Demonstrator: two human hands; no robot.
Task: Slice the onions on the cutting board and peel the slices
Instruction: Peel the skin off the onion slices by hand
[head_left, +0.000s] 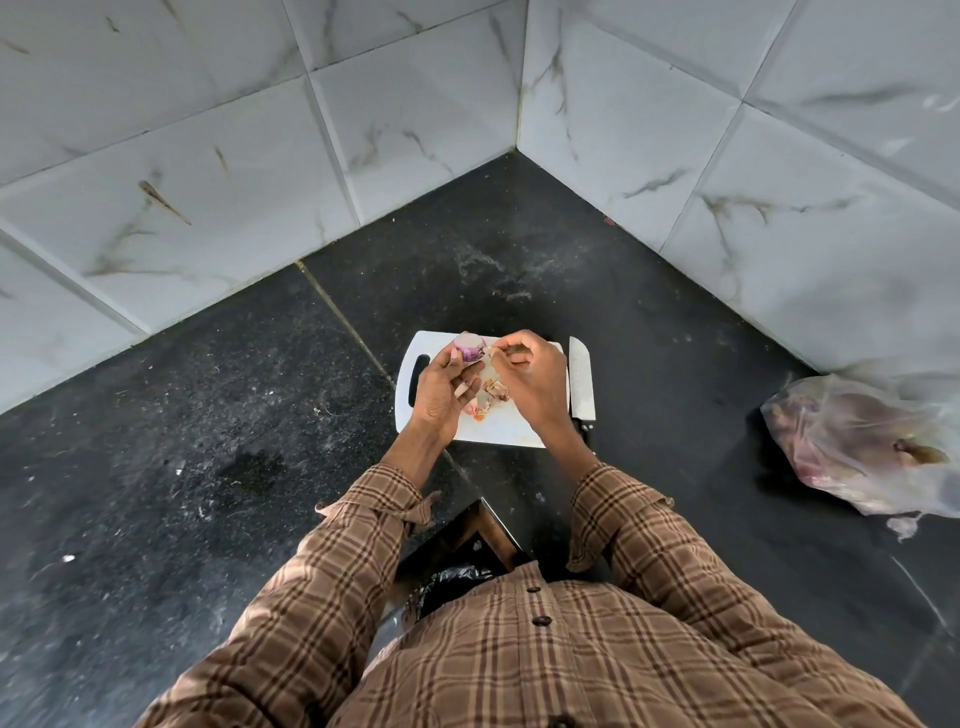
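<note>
Centre frame, a white cutting board (519, 434) lies on a black desk (208, 415). Above it, the left hand (441, 387) grips an onion half (469, 347); the right hand's (535, 384) fingers (511, 345) pinch its skin. A knife (582, 379) lies along the board's right edge; bagged onions (862, 441) at far right.

L hand (445, 382) curled, gripping, palm up; R hand (530, 376) pinching w/ fingertips just beside it; both forearms extended fwd.
</note>
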